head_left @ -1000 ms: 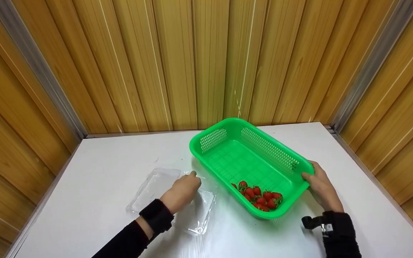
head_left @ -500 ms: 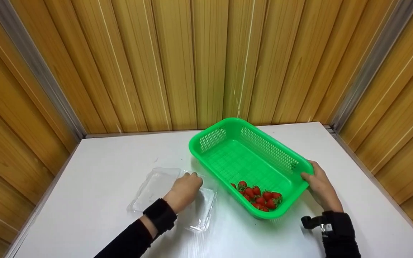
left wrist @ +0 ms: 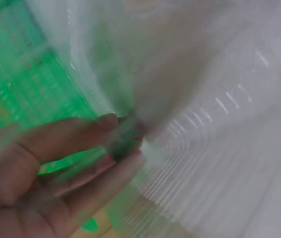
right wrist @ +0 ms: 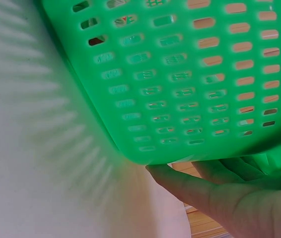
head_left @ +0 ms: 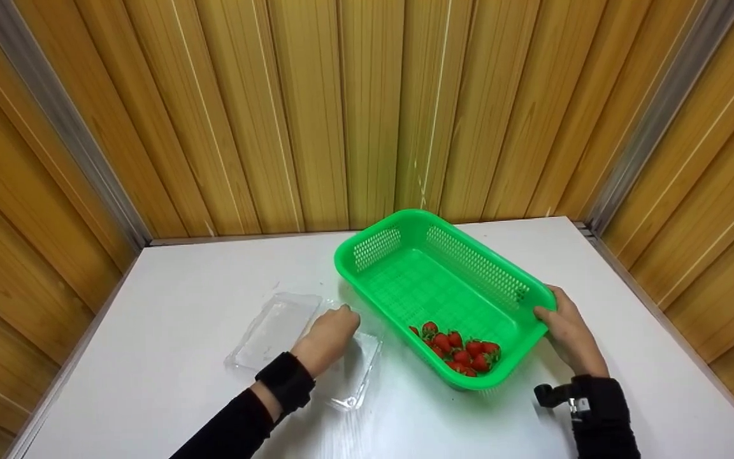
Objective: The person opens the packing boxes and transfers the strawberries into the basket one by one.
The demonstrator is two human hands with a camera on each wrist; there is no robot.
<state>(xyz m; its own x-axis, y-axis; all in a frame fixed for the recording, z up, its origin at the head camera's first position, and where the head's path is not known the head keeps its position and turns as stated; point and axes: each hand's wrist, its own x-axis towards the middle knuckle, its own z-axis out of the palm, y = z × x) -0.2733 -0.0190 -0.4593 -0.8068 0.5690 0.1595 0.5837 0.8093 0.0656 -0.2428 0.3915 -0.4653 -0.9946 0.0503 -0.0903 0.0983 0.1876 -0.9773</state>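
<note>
— Two hands are at work. The right hand [head_left: 568, 331] has its fingers [right wrist: 190, 186] curled under the near corner of the green basket [head_left: 462, 268], thumb over the rim, and that end looks raised off the white surface [head_left: 169, 306].

— And the strawberries [head_left: 459, 352]?

— Heaped in the basket's low near corner, just left of the right hand's fingers. The far end holds nothing.

— What of the left hand [head_left: 327, 338]?

— It rests on the clear plastic clamshell [head_left: 278, 328], which lies open on the surface just beside the basket. In the wrist view its fingers [left wrist: 88, 131] pinch something small and dark with the thumb, through blurred plastic; what that is cannot be told.

— Which step, then?

— By the look of it, the stage of getting fruit from basket to clamshell, with none yet in the tray.

— And next?

— Probably a steady hold on the clamshell, with the basket tipped slowly, or berries lifted over singly, so none roll off.
</note>
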